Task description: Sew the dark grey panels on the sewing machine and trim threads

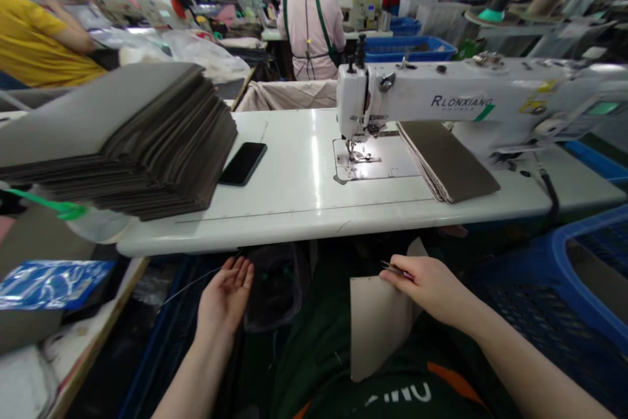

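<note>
Two hands below the surface's (294, 210) near edge: right hand (422, 282) pinching the upright fabric panel's (377, 327) top edge, left hand (226, 295) spread, empty, well apart.

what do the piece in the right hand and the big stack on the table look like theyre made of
The piece held by the right hand looks like stiff, matte grey-beige fabric or synthetic sheet: it stays flat, unsupported. The stack on the sewing table seems similar, dark brown-grey and matte, in thin layered edges. Exact fibre unclear.
</note>
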### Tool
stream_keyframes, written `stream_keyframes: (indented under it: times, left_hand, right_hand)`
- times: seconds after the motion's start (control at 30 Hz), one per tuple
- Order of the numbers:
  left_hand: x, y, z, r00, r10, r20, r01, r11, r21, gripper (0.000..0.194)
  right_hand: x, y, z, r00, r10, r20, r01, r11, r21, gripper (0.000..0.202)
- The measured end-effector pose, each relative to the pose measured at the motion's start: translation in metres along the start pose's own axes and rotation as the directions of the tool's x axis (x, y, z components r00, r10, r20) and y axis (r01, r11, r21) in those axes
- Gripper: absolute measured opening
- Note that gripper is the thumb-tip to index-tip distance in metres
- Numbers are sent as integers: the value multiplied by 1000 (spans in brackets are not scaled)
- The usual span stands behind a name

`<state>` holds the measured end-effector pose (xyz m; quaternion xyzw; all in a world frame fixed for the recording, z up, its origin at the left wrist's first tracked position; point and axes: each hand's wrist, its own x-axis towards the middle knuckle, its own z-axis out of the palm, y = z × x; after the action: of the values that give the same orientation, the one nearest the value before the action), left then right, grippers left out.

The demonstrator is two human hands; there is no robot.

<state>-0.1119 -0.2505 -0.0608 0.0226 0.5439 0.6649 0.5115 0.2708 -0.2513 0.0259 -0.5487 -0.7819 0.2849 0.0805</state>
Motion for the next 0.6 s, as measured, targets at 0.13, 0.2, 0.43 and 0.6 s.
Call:
stream_keyframes:
  times: [0.13,0.2,0.43,0.6]
  left_hand:
    - [16,32,-20,996,79,-41,-84,988,-129,40]
    - [20,40,-24,998,60,-24,-63,986,-152,32]
    - [33,42,-32,999,-14,33,16,998,-68,17]
    - [27,36,-54,997,56,-48,-46,981,189,15]
  right_hand:
    - [4,2,5,1000,9,29,-9,1000,-1,41]
    - [5,3,6,999,9,49,-9,1000,0,42]
    - [5,7,8,995,40,91,-42,999,21,46]
    - [3,12,8,993,68,100,-74,996,59,46]
